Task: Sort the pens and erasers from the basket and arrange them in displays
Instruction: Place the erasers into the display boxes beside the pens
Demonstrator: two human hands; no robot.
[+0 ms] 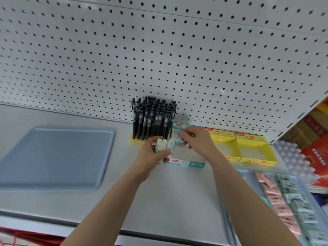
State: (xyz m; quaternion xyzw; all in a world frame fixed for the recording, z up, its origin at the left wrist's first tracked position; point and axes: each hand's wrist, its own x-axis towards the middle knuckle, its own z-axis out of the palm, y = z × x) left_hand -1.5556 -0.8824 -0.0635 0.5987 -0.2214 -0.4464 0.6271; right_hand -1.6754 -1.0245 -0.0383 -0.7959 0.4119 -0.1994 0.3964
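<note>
My left hand [152, 153] grips a stack of white erasers [164, 145] over the left end of a teal and white display box [193, 163]. My right hand [196, 138] pinches one eraser [177, 134] above the back of that box. Several black pens [153, 116] stand upright in a yellow holder [134, 141] just left of the box. Two yellow display boxes [255, 150] stand to its right, and I see nothing in them. Pink and green erasers [284, 201] lie in rows on a blue tray [229, 206] at the lower right.
A second blue tray [58, 155] lies flat on the grey shelf [168, 196] at the left. A white pegboard wall [159, 59] backs the shelf. Red packaged goods [316, 155] and bubble wrap [291, 157] sit beyond the shelf's right end.
</note>
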